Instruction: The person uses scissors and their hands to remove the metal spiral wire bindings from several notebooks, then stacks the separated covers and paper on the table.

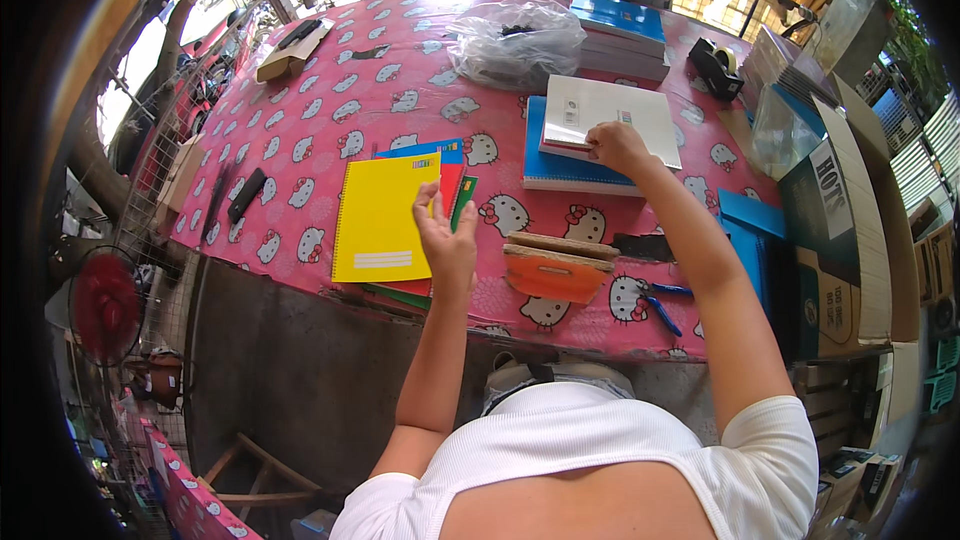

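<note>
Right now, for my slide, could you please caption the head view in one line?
Left hand at a yellow notebook, right hand at a white notebook, over a pink table.

open-sided workshop, stacked notebooks [610, 105], pliers [661, 316], tape dispenser [716, 72], cardboard box [840, 300]

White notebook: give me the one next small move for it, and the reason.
Probably lift the white notebook by its near edge with the right hand: its fingers are at that edge, and the notebook lies on top of the blue one. The left hand seems empty, open at the yellow notebook's right edge.
</note>
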`<state>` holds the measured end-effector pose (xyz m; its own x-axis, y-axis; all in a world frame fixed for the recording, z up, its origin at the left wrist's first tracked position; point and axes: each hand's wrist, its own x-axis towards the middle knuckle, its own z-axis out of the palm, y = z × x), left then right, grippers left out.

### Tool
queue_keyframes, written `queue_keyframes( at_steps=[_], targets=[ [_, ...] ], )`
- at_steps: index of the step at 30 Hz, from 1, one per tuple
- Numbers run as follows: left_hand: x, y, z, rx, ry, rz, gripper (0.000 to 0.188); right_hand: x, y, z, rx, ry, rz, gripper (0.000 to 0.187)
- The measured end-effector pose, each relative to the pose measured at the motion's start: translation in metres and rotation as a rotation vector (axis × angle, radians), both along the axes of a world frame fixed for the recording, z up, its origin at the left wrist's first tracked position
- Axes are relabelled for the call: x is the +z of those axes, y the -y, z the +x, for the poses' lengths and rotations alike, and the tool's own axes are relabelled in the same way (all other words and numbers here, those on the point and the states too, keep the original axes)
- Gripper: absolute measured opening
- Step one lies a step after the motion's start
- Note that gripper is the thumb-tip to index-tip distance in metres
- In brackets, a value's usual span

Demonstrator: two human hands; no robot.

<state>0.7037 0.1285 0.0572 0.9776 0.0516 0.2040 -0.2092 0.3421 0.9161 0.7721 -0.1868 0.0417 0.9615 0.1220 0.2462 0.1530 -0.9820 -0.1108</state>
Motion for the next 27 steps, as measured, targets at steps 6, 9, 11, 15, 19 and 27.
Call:
queue_keyframes(
  at_steps=[6, 9, 11, 15, 19, 27],
  targets=[
    [-0.012, 0.026, 0.015, 0.046, 0.391, 0.67, 0.077, 0.038, -0.036, -0.049, 0.177, -0.011, 0.196, 0.019],
    [-0.004, 0.026, 0.021, -0.104, 0.392, 0.778, 0.04, 0.072, -0.075, -0.128, 0.273, -0.042, 0.133, 0.027],
    [0.011, 0.031, 0.014, -0.363, 0.186, 0.531, 0.027, 0.069, -0.069, -0.155, 0.2, 0.492, 0.425, 0.04],
    [0.066, 0.019, -0.014, 0.0, 0.395, 0.377, 0.014, 0.046, -0.03, -0.193, -0.363, 0.797, 0.75, 0.047],
    [0.078, 0.009, -0.014, -0.076, 0.38, 0.179, 0.018, -0.001, -0.026, -0.209, -0.198, 0.332, 0.899, 0.032],
    [0.05, -0.014, -0.007, -0.265, -0.006, 0.35, 0.044, -0.049, -0.059, -0.212, -0.091, 0.399, 0.882, 0.027]
  ],
)
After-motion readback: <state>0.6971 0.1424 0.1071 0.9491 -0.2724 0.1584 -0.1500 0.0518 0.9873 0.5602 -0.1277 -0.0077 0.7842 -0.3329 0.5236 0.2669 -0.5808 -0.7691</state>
